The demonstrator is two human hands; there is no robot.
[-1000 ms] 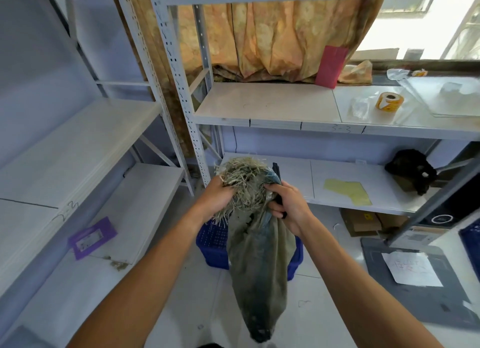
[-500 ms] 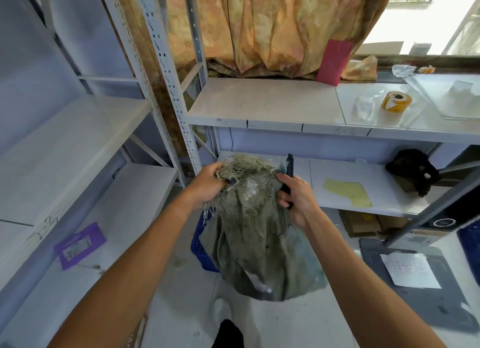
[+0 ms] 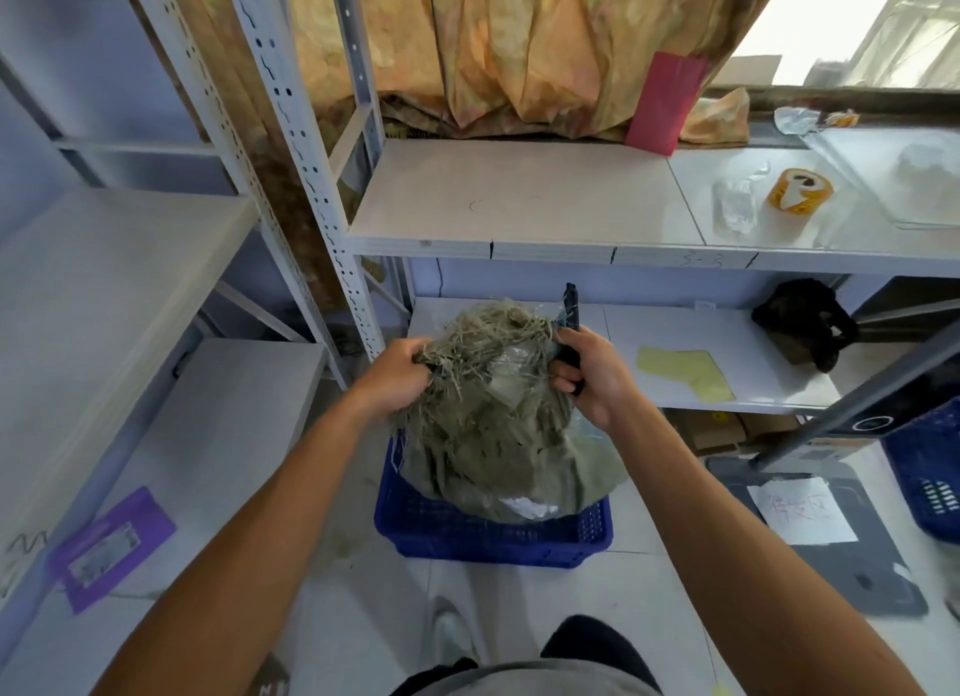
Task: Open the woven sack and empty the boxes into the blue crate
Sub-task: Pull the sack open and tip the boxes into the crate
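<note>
A grey-green woven sack (image 3: 498, 430) with a frayed, stringy top hangs bunched between my hands, and its lower end rests inside the blue crate (image 3: 493, 537) on the floor. My left hand (image 3: 397, 378) grips the frayed edge on the left. My right hand (image 3: 587, 373) grips the right side of the sack together with a dark cutter (image 3: 570, 306) that sticks up from my fist. Something clear and plastic-wrapped shows inside the sack's mouth and at its bottom. No boxes can be made out plainly.
White metal shelving stands ahead (image 3: 519, 196) and to the left. A tape roll (image 3: 800, 189) lies on the upper shelf, a black object (image 3: 802, 324) and yellow paper on the lower one. A second blue crate (image 3: 930, 477) and a grey mat with paper lie at right. My feet are below.
The sack hung long and narrow in front of the crate; now it has come down, spread wide, and its bottom rests in the crate. Both hands keep their grip and have pulled apart.
</note>
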